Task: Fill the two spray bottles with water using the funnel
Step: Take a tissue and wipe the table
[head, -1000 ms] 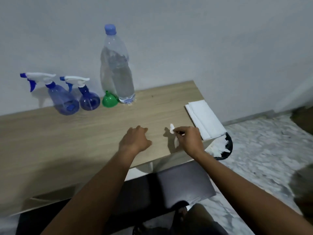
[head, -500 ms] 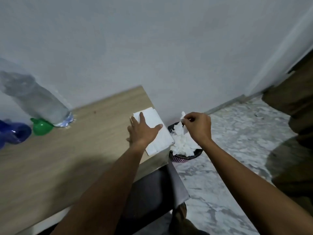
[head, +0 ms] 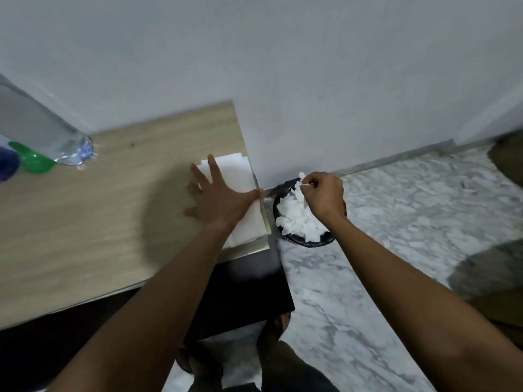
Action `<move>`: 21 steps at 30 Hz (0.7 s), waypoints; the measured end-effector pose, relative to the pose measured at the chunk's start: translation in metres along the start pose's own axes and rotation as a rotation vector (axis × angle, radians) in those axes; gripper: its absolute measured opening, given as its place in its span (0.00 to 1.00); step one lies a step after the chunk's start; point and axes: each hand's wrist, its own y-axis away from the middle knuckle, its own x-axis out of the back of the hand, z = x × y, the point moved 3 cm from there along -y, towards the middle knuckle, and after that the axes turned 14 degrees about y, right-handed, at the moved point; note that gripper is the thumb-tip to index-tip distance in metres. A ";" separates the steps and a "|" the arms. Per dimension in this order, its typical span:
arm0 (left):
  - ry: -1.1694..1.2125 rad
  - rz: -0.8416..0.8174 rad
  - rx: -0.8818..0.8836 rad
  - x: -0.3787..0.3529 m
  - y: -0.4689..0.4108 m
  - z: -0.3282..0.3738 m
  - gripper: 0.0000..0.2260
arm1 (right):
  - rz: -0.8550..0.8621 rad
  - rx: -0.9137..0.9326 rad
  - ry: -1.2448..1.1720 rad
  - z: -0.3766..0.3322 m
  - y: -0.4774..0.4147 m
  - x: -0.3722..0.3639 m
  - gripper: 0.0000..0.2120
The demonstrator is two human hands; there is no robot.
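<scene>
Splayed wider than half a second ago: left hand (head: 218, 199), flat, steadying the napkins (head: 235, 174) at the table's (head: 113, 222) right edge; right hand (head: 325, 196) pinching a tissue scrap (head: 302, 175) over the bin (head: 317, 244), seemingly to discard; funnel (head: 36, 162), spray bottle (head: 7, 165) idle at back-left edge.

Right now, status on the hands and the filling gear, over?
Left hand flat on napkin stack. Right hand pinching tissue scrap over waste bin. Funnel beside water bottle, untouched; one spray bottle at frame edge.

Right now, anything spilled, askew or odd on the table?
No spill visible. The napkin stack lies at the table's right edge under the left hand; right hand pinches a tissue scrap over the tissue-filled wastebasket.
</scene>
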 end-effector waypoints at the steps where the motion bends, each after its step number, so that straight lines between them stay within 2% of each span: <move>1: -0.002 0.003 0.008 0.000 0.000 0.001 0.62 | -0.009 0.008 0.016 0.000 -0.003 -0.002 0.07; 8: -0.053 0.020 0.024 -0.003 -0.001 0.003 0.62 | -0.033 -0.019 0.094 0.024 -0.029 -0.012 0.08; 16: -0.086 0.028 0.036 -0.003 0.000 0.006 0.61 | -0.151 -0.036 0.201 0.049 -0.011 -0.036 0.22; 21: -0.060 0.019 0.026 -0.002 0.003 0.006 0.61 | -0.162 -0.047 0.154 0.051 0.009 -0.044 0.28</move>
